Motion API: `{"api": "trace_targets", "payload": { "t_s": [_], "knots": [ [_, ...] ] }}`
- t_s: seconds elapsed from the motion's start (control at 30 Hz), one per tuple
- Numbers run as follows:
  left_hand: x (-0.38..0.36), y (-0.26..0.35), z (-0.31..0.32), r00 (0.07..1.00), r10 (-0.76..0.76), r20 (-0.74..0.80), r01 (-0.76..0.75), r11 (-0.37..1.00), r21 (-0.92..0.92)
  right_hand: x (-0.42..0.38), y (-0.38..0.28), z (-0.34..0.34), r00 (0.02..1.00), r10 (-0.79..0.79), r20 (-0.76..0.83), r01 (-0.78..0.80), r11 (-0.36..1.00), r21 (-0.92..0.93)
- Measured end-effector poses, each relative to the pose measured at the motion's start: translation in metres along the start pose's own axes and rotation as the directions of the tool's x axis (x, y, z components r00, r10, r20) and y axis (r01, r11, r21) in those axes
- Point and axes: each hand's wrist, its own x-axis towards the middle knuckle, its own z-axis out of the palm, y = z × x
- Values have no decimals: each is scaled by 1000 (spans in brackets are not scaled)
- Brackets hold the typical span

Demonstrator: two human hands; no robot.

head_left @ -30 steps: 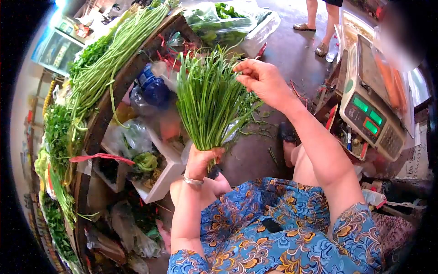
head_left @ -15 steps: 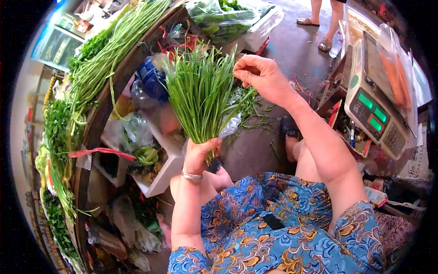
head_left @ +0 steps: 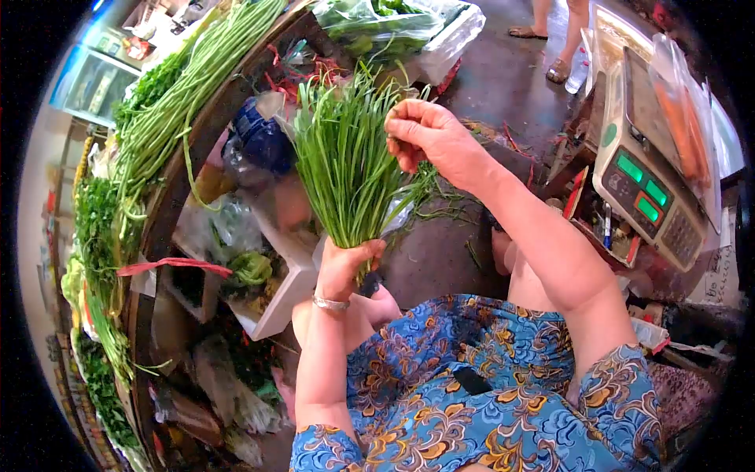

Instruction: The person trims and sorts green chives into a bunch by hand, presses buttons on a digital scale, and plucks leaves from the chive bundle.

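Observation:
A bunch of green chives [head_left: 346,157] stands upright and fanned out in front of me. My left hand [head_left: 346,267] is closed around its lower stems, with a bracelet on that wrist. At the upper right edge of the leaves is my right hand [head_left: 432,138], its thumb and fingers pinched together. Whatever lies between those fingertips is too small to make out. Loose green trimmings [head_left: 448,200] lie on the floor below my right forearm.
A wooden-edged stall with long beans [head_left: 177,102] and leafy greens runs along the left. On the right stands a digital scale [head_left: 649,181] with bagged carrots [head_left: 680,134] on it. A bag of greens [head_left: 385,31] sits ahead, near another person's feet [head_left: 558,71].
My right hand has shifted slightly left and inward along the chive leaves, still pinched. My left hand keeps its hold, with the bunch nearly in place.

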Motion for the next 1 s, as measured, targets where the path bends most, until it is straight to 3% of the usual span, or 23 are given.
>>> {"api": "trace_targets", "payload": {
  "t_s": [0.17,0.23,0.27,0.37,0.4,0.43,0.5,0.57,0.63,0.67,0.77,0.8,1.0],
  "knots": [
    [-3,-3,-4,998,36,56,-30,995,-98,3,3,-9,995,-69,73,85,968,-237],
    [-4,-6,-7,999,32,39,-28,996,-81,5,-3,-13,945,-307,112,316,771,-554],
    [-6,-7,-8,999,29,19,-28,997,-65,4,-11,-21,961,-264,86,262,757,-599],
    [-10,1,-5,999,36,2,-36,999,24,9,-18,-42,949,-292,-115,211,866,-453],
    [-11,2,-4,1000,28,12,-28,999,27,13,-20,-43,869,-487,-93,367,758,-538],
    [-11,2,-6,999,27,19,-27,999,29,10,-21,-45,867,-488,-98,365,757,-542],
    [-10,1,-7,997,-14,74,12,999,35,2,-27,-43,862,-493,-115,259,625,-736],
    [-12,3,-1,999,-31,43,26,995,101,3,-24,-43,834,-544,-95,292,579,-761],
    [-12,5,0,997,-37,63,22,973,229,5,-22,-45,758,-645,100,383,315,-868],
    [-9,1,-7,991,-56,119,17,951,310,6,-20,-44,753,-649,108,404,325,-855],
    [-12,6,4,995,-53,84,29,964,266,9,-14,-49,759,-642,110,384,305,-871],
    [-12,6,4,995,-55,83,31,963,268,13,-13,-55,730,-659,182,422,224,-878],
    [-11,6,2,992,-70,101,52,983,176,14,-13,-58,710,-696,111,401,269,-876]
  ]
}}
